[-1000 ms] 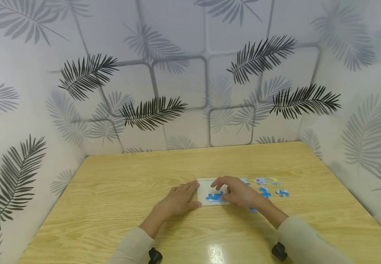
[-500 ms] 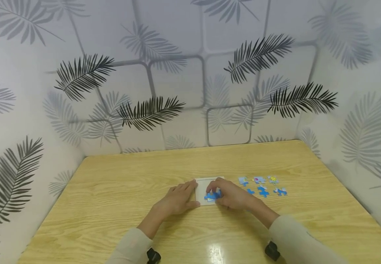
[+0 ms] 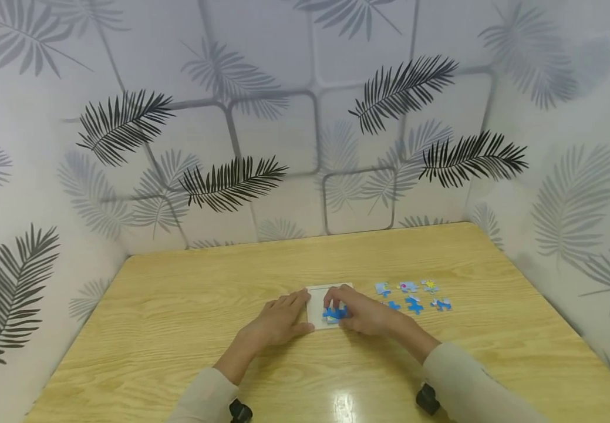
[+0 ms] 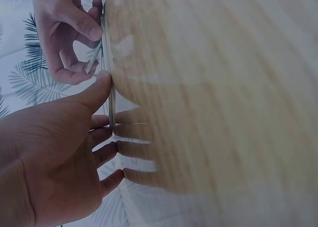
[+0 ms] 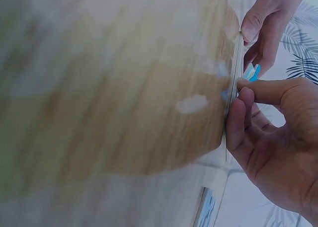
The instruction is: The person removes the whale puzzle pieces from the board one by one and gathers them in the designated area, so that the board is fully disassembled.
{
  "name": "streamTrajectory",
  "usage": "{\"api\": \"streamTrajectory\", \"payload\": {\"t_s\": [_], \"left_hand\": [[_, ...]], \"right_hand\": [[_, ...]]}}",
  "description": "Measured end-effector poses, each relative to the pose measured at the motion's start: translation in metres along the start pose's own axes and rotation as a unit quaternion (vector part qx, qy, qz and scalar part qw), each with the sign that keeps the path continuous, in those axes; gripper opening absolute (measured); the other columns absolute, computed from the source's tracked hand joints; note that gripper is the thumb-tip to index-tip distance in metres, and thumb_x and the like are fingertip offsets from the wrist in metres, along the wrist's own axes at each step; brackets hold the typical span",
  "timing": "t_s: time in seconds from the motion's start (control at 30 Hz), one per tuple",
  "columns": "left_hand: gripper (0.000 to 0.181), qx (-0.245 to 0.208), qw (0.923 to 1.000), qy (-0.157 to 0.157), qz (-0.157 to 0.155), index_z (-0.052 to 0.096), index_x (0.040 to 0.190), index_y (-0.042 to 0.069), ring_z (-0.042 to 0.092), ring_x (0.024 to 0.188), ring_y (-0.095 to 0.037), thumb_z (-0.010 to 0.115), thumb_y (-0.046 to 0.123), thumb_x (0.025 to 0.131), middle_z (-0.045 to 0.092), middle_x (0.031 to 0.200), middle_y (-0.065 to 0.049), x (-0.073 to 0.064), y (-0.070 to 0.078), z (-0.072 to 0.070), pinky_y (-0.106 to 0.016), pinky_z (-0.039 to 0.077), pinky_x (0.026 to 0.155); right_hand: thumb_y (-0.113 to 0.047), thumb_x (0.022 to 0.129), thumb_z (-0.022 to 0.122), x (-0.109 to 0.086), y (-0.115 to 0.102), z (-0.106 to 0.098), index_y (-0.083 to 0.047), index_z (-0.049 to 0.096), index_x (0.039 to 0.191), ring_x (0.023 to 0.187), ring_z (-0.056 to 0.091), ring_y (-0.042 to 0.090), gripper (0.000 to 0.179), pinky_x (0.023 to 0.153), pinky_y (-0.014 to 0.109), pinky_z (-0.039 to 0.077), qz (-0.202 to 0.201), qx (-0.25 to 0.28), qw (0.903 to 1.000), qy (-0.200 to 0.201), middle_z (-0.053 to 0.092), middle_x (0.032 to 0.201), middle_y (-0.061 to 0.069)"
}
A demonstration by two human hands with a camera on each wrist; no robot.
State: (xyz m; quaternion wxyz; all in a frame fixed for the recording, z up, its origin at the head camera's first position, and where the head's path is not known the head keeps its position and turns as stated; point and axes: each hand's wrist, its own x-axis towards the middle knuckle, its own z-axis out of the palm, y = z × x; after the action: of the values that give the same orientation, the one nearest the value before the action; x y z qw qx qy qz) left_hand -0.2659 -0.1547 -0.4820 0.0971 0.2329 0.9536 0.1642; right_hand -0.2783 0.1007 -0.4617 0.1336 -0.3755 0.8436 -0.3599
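Note:
A flat white puzzle board (image 3: 315, 299) lies on the table in the head view. My left hand (image 3: 280, 320) rests at its left edge, fingers along the far part of that side and thumb nearer me. Over the board, my right hand (image 3: 365, 311) pinches a blue jigsaw piece (image 3: 331, 314) between thumb and curled fingers. The right wrist view has the blue piece (image 5: 253, 73) tilted up from the board (image 5: 235, 70). From the left wrist side, the piece (image 4: 93, 59) appears as a thin slanted edge at the fingertips. Its right part is hidden by the right hand.
Right of the board lie loose jigsaw pieces in two rows, among them a yellow-flower piece (image 3: 430, 285), a blue piece (image 3: 414, 305) and a blue-and-white one (image 3: 441, 304). The wooden table (image 3: 204, 282) meets a leaf-patterned wall (image 3: 283, 205) at the back.
My right hand has shifted left over the board, and its raised fingers have come down onto the blue piece, which now tilts. The left hand has stayed at the board's edge. The view has drifted slightly.

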Motion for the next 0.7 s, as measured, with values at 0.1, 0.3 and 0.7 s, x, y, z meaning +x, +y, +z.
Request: {"api": "streamTrajectory", "payload": {"t_s": [0.1,0.3,0.7], "left_hand": [[0.073,0.001,1.0,0.002,0.002,0.029,0.163,0.012,0.031,0.154,-0.038,0.057,0.046,0.106,0.028,0.17,-0.012,-0.001,0.002,-0.001,-0.063,0.026,0.12],[0.07,0.0,1.0,-0.004,-0.002,0.032,0.161,0.007,0.033,0.152,-0.04,0.059,0.04,0.106,0.031,0.168,-0.015,-0.01,0.015,-0.015,-0.063,0.027,0.12],[0.072,0.0,1.0,0.003,0.004,0.029,0.163,0.013,0.031,0.153,-0.039,0.058,0.047,0.106,0.029,0.169,-0.013,0.001,-0.001,0.0,-0.064,0.026,0.12]], "right_hand": [[0.009,0.095,0.064,0.0,0.001,0.001,-0.011,0.055,0.123,0.091,0.052,0.023,0.035,0.081,0.035,0.047,0.004,-0.008,0.9999,0.005,0.053,0.121,0.015],[0.009,0.092,0.068,0.001,0.005,0.002,-0.013,0.066,0.121,0.097,0.051,0.024,0.036,0.082,0.034,0.047,-0.007,-0.017,0.9995,0.025,0.057,0.114,0.01],[0.001,0.085,0.076,-0.001,-0.003,0.0,-0.014,0.079,0.111,0.092,0.061,0.019,0.03,0.08,0.034,0.052,-0.007,-0.136,0.989,0.059,0.068,0.104,0.002]]}}
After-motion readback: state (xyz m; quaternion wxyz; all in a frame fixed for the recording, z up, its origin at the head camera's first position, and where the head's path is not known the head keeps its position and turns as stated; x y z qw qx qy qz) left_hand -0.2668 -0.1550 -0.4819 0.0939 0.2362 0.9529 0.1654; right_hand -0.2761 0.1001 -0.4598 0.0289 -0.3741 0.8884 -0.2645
